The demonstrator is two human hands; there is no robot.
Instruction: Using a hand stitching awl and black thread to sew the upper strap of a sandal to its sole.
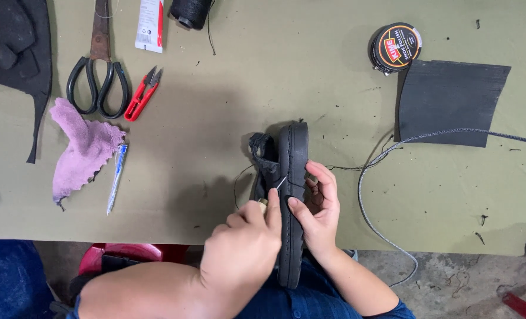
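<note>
Both forearms enter from the lower edge and meet at a black sandal, held on edge with its sole toward my right hand. My left hand is closed around a pale-handled awl; its thin metal point rests against the sole's rim just above my fingers. My right hand clamps the sandal from the other side, thumb on the sole edge, fingers curled behind it. The hands thus sit close together, one on each flank, neither clearly nearer. The sandal's long axis runs straight away from me: heel end over my lap, toe end out over the olive table. Its straps face left, toward the awl. A grey cord trails off to the right. Well apart on the table lie large scissors, red thread snips, a purple rag and a round polish tin.
</note>
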